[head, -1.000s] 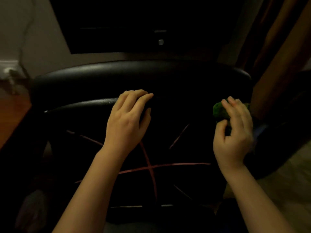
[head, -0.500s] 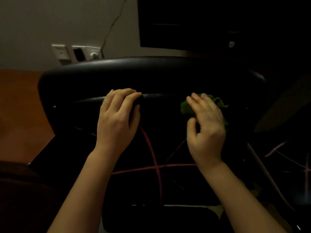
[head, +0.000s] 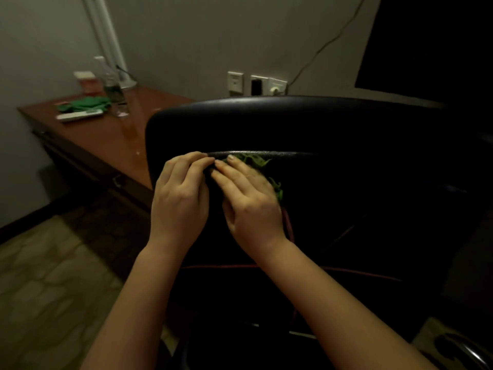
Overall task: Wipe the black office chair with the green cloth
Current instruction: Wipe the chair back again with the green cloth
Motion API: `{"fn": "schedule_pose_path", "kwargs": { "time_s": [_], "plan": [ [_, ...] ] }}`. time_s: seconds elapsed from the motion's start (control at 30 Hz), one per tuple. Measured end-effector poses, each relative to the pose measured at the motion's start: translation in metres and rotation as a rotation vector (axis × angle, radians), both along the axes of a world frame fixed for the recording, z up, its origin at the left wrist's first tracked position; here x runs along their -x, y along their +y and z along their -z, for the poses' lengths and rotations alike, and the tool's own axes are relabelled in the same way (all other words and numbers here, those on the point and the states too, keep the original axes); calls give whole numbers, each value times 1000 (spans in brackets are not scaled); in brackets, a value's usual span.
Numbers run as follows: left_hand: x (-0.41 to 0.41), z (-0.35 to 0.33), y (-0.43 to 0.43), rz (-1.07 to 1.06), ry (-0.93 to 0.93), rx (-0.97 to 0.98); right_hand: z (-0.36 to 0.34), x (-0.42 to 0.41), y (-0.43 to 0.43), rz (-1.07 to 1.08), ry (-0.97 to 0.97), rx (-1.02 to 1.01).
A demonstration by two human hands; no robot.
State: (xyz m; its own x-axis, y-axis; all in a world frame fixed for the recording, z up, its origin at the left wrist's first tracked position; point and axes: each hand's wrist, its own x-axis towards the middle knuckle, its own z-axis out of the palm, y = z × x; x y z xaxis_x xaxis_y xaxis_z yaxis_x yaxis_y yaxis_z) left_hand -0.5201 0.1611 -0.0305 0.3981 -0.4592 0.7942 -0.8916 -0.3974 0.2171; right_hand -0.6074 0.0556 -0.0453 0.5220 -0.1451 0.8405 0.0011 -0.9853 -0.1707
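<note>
Pressing down with near-straight fingers [head: 232, 174], the right hand [head: 252, 201] lies flat over the green cloth [head: 257, 159] and holds it against the back of the black office chair [head: 266, 124]. The cloth shows as a crumpled edge past the fingertips and again along the outer side of the hand. It sits just below the glossy ridge [head: 280, 154] that runs across the backrest. The left hand [head: 181, 194] is just beside the right one, their fingertips nearly touching. Its fingers are bent and hooked over the same ridge, gripping the chair. Both forearms reach in bare from the bottom of the view.

Thin red lines [head: 289, 228] cross the dark lower back of the chair; what they are cannot be told.

To the left of the chair stands a brown wooden bench [head: 120, 141]. At its far end lie a second heap of green fabric [head: 85, 104], a flat white object [head: 80, 116], a clear bottle [head: 114, 88] and a red-and-white cup [head: 88, 81], all close together. White wall sockets [head: 236, 82] sit above the top of the chair, with a cable [head: 328, 44] running up the wall from them. A dark panel [head: 426, 41] fills the upper right corner. Pale patterned floor [head: 40, 276] shows at lower left.
</note>
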Motion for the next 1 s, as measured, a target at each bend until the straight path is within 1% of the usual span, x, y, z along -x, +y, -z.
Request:
{"fn": "schedule_pose_path", "kwargs": {
  "time_s": [0.07,0.27,0.43,0.53,0.67,0.8,1.0],
  "plan": [
    [-1,2,11,-35,16,10,4,-8,10,-48,11,19],
    [1,6,32,-94,52,14,6,-16,18,-97,-18,109],
    [6,6,39,-115,50,20,2,-10,13,-144,-20,97],
    [8,5,40,-133,45,21,-3,-3,3,-134,-22,71],
    [9,5,36,-135,60,42,-10,13,-15,-80,-25,39],
    [14,3,20,-117,83,31,-14,38,-39,34,-12,-17],
    [20,3,-15,21,98,6,-12,86,-71,275,-57,-16]
  ]
}}
